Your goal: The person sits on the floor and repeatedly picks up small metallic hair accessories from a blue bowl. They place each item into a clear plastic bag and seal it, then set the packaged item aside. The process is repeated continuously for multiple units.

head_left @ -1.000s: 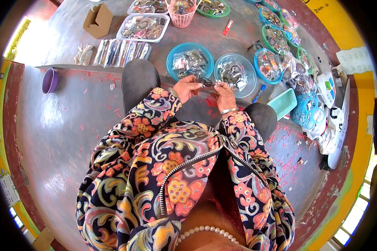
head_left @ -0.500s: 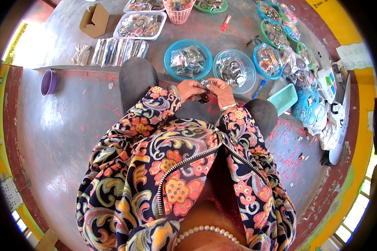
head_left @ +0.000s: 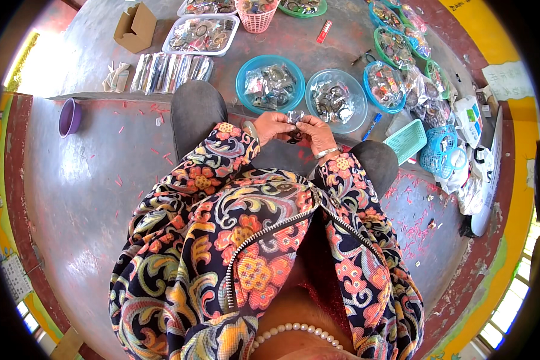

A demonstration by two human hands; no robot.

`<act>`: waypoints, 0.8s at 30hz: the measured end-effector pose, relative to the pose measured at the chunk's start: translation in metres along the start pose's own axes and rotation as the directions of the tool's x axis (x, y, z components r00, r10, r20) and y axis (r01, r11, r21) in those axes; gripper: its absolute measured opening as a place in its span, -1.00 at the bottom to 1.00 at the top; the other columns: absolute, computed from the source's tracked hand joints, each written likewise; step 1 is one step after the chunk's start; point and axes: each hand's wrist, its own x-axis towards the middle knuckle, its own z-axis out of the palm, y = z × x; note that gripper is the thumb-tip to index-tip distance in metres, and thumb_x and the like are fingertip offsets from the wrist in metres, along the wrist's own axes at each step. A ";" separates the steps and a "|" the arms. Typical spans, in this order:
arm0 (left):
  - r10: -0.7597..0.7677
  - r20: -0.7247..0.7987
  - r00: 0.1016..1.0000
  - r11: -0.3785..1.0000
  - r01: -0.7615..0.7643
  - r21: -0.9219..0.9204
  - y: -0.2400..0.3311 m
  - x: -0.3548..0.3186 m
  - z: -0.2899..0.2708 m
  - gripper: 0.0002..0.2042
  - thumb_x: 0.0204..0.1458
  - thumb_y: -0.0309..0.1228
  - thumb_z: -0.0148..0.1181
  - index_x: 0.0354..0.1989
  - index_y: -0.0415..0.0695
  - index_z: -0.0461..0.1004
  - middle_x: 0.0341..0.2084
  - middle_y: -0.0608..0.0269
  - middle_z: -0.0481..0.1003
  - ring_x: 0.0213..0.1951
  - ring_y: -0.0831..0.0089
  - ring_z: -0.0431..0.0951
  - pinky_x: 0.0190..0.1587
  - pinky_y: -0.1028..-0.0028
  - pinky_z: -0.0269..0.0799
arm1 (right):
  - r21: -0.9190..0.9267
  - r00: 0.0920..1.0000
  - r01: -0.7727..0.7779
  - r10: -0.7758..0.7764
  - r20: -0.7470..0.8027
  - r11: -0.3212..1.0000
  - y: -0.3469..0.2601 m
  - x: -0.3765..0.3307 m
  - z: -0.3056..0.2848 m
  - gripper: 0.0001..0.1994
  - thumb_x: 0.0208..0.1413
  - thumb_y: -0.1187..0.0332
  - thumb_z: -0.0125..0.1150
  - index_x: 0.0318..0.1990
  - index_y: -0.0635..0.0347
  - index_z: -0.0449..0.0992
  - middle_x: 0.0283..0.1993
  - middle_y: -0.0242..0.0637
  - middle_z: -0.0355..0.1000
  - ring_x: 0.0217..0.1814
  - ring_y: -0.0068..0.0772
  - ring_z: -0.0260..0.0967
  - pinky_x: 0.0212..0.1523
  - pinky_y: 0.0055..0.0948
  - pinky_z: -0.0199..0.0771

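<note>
Between my hands is a small clear plastic packet with a dark item in or below it; the exact kind is too small to make out. My left hand pinches its left side, fingers closed. On the other side my right hand pinches it between thumb and fingers. Just beyond them sit a blue basin of bagged small items and a paler, see-through basin filled with dark, ring-like pieces, some in plastic.
A white tray of loops, a row of flat plastic packets, a cardboard box and gloves lie far left. More filled basins, a blue pen, a green basket and bags stand right. A purple tub rests on the lower floor.
The clear packet now stands up more visibly above my fingertips. Both hands stay in nearly the same place, still pinching.
</note>
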 end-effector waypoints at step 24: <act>-0.023 -0.140 0.990 0.993 0.039 0.113 0.003 -0.003 -0.006 -0.82 -0.25 -0.47 0.20 -0.42 -0.24 0.45 -0.54 0.29 0.45 -0.47 0.55 0.42 -0.34 0.57 0.28 | -0.224 0.998 -0.060 0.062 0.000 0.973 0.000 -0.001 0.000 -0.86 -0.18 0.39 0.21 -0.39 0.13 0.45 -0.45 -0.54 0.39 -0.40 -0.71 0.27 -0.41 -0.64 0.21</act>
